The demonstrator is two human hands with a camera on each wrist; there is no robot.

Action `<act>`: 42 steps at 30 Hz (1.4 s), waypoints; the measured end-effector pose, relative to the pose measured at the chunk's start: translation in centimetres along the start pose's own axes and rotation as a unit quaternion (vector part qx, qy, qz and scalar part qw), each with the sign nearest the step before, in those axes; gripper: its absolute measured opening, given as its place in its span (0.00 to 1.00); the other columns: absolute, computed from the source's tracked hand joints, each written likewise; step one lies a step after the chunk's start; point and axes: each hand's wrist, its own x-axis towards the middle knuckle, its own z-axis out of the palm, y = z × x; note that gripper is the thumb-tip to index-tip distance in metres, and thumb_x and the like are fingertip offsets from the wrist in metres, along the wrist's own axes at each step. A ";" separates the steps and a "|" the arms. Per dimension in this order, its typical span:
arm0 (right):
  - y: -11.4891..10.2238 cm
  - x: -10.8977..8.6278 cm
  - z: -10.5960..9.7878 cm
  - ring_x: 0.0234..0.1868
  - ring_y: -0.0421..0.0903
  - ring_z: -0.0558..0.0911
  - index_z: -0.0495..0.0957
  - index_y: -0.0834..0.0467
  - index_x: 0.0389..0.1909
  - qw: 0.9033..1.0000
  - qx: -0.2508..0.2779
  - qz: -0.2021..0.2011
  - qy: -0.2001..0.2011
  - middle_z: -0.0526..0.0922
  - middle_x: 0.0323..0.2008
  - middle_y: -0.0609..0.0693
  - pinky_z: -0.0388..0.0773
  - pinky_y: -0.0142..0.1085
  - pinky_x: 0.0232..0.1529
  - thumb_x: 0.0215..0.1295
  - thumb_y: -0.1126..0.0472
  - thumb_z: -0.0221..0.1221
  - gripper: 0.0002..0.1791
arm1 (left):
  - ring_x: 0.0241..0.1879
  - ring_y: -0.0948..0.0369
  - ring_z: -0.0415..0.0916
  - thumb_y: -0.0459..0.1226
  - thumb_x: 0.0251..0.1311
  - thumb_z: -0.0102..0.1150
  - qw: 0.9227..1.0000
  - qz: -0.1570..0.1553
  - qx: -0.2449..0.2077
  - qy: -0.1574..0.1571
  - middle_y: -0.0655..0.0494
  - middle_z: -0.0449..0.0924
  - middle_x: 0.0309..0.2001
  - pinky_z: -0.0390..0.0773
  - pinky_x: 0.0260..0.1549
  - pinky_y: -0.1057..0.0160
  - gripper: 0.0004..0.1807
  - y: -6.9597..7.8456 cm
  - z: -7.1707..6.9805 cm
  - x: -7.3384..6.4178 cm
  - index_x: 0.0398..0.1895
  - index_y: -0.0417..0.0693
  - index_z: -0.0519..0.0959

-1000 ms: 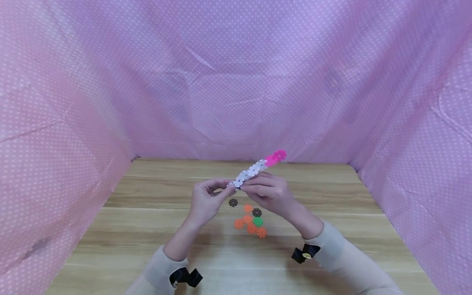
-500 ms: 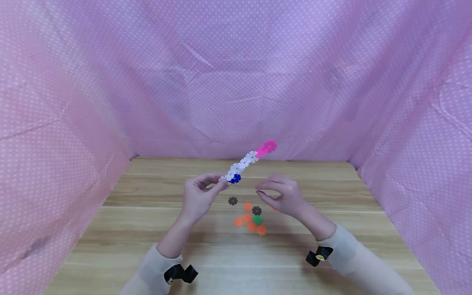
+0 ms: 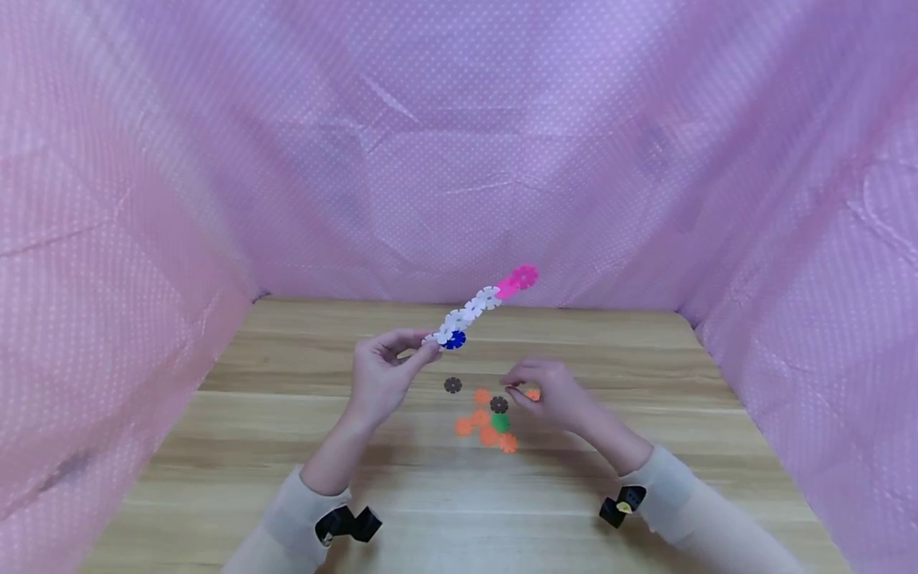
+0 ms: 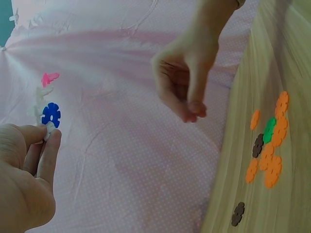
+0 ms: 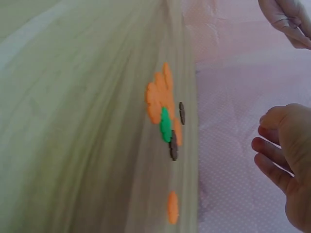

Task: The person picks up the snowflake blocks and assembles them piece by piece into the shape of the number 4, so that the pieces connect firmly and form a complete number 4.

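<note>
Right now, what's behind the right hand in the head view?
An orange flower piece, partly showing on the table. The right hand covers the rest; anything else behind it cannot be seen.

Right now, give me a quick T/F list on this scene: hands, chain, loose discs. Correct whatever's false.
1. The left hand pinches the chain near the blue disc. True.
2. The green disc lies on the table among orange discs. True.
3. The chain rests on the table. False: the left hand holds it up above the table.
4. No disc shows in the right hand. True.
5. The blue disc sits at the chain's pink end. False: it sits near the white end.
6. Three loose discs are brown. False: only two brown discs show.
</note>
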 end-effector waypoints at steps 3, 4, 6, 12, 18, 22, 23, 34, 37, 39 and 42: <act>0.0 -0.5 0.7 0.38 0.42 0.89 0.90 0.59 0.43 0.999 0.013 0.031 -0.029 0.92 0.38 0.49 0.93 0.38 0.39 0.62 0.73 0.70 0.11 | 0.35 0.65 0.91 0.19 0.61 0.68 1.000 0.006 0.001 -0.001 0.66 0.91 0.35 0.93 0.46 0.59 0.09 0.1 0.0 0.1 0.43 0.20 0.83; 0.0 -0.6 0.9 0.39 0.42 0.89 0.90 0.59 0.43 0.998 0.024 0.042 -0.041 0.92 0.38 0.49 0.93 0.39 0.39 0.63 0.73 0.70 0.10 | 0.36 0.65 0.91 0.19 0.61 0.68 1.000 0.008 -0.001 -0.002 0.66 0.91 0.35 0.93 0.46 0.59 0.09 0.1 0.0 0.2 0.43 0.20 0.83; -0.1 -0.8 1.3 0.40 0.42 0.89 0.90 0.59 0.43 0.995 0.041 0.059 -0.061 0.92 0.39 0.49 0.93 0.40 0.41 0.65 0.73 0.69 0.09 | 0.36 0.65 0.91 0.19 0.61 0.68 1.000 0.009 -0.005 -0.002 0.66 0.91 0.35 0.94 0.46 0.59 0.09 0.1 0.0 0.3 0.43 0.19 0.82; -0.5 -1.3 2.2 0.44 0.41 0.89 0.89 0.58 0.46 0.985 0.048 0.084 -0.139 0.91 0.43 0.49 0.92 0.32 0.47 0.68 0.68 0.69 0.08 | 0.37 0.66 0.90 0.18 0.61 0.67 1.000 0.011 -0.011 -0.002 0.66 0.91 0.35 0.94 0.45 0.59 0.08 0.2 0.0 0.3 0.42 0.18 0.82; -0.6 -1.5 2.7 0.41 0.40 0.87 0.89 0.56 0.47 0.973 0.046 0.103 -0.200 0.89 0.44 0.48 0.89 0.26 0.43 0.66 0.65 0.71 0.09 | 0.37 0.65 0.91 0.19 0.61 0.67 1.000 0.009 -0.007 -0.002 0.65 0.91 0.35 0.94 0.46 0.58 0.09 0.3 -0.1 0.1 0.43 0.19 0.82; -0.4 -1.7 3.1 0.41 0.39 0.84 0.90 0.55 0.47 0.969 0.039 0.106 -0.222 0.88 0.43 0.47 0.88 0.26 0.42 0.67 0.64 0.72 0.09 | 0.37 0.65 0.91 0.19 0.61 0.68 1.000 0.003 -0.008 0.000 0.65 0.91 0.36 0.93 0.47 0.58 0.09 0.2 -0.1 -0.1 0.44 0.19 0.83; -0.4 -1.7 3.2 0.41 0.38 0.84 0.90 0.55 0.47 0.968 0.035 0.107 -0.224 0.88 0.43 0.47 0.87 0.26 0.43 0.67 0.64 0.72 0.09 | 0.37 0.65 0.91 0.19 0.61 0.68 1.000 0.001 -0.009 0.000 0.65 0.91 0.36 0.93 0.47 0.58 0.10 0.1 -0.1 -0.1 0.44 0.19 0.83; -0.6 -1.6 3.4 0.46 0.43 0.87 0.90 0.57 0.48 0.966 0.010 0.113 -0.231 0.88 0.47 0.50 0.91 0.31 0.47 0.68 0.71 0.67 0.12 | 0.37 0.66 0.91 0.18 0.60 0.67 1.000 0.004 -0.012 0.006 0.66 0.91 0.35 0.94 0.46 0.58 0.10 0.1 0.0 -0.5 0.43 0.17 0.82; -0.8 -1.4 3.1 0.46 0.44 0.86 0.90 0.58 0.48 0.964 0.013 0.118 -0.239 0.87 0.47 0.51 0.90 0.30 0.46 0.65 0.74 0.66 0.14 | 0.37 0.65 0.91 0.18 0.61 0.67 1.000 0.005 -0.010 0.007 0.66 0.91 0.35 0.94 0.46 0.58 0.10 0.2 0.0 -0.5 0.43 0.17 0.82; -0.9 -1.3 2.9 0.45 0.43 0.85 0.90 0.58 0.48 0.962 0.014 0.123 -0.242 0.86 0.47 0.50 0.90 0.29 0.46 0.64 0.74 0.66 0.15 | 0.37 0.65 0.91 0.18 0.60 0.67 1.000 0.005 -0.011 0.009 0.66 0.91 0.35 0.94 0.46 0.58 0.10 0.2 -0.1 -0.6 0.43 0.17 0.82; -0.9 -1.3 2.8 0.44 0.42 0.84 0.90 0.58 0.47 0.964 0.017 0.119 -0.237 0.85 0.46 0.49 0.90 0.29 0.45 0.62 0.75 0.66 0.16 | 0.36 0.65 0.91 0.18 0.60 0.67 1.000 0.008 -0.010 0.009 0.66 0.92 0.36 0.93 0.46 0.58 0.10 0.3 -0.1 -0.6 0.43 0.18 0.82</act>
